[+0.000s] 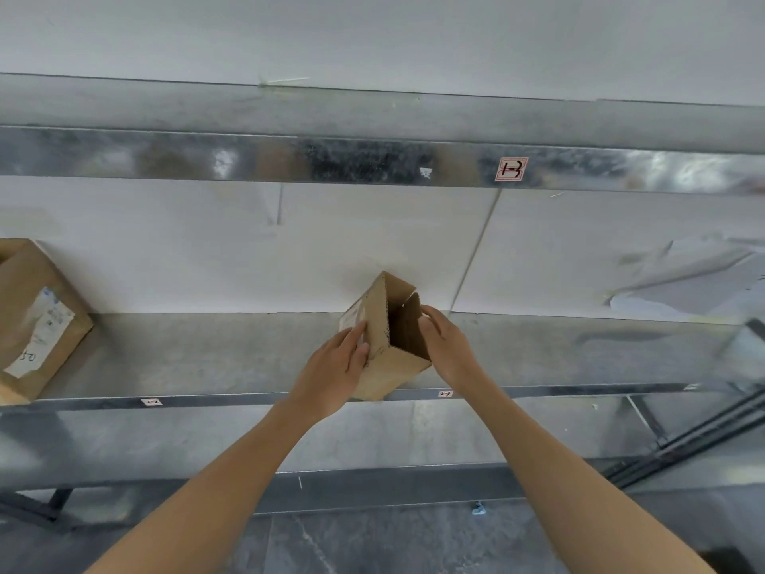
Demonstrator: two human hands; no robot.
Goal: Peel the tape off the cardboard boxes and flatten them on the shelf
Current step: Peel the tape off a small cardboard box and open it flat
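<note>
A small brown cardboard box (378, 325) stands tilted on the metal shelf (207, 354), its open end facing up and toward me, flaps spread. My left hand (335, 366) grips its left side, fingers lying over a white label. My right hand (445, 345) holds the right wall, fingertips at the open rim. A second, larger cardboard box (37, 316) with a white shipping label sits on the same shelf at the far left.
An upper metal shelf beam (372, 159) with a red-framed tag (511, 169) runs overhead. A white wall backs the shelf. Torn white sheeting (683, 279) hangs at the right. A lower shelf and dark floor lie below.
</note>
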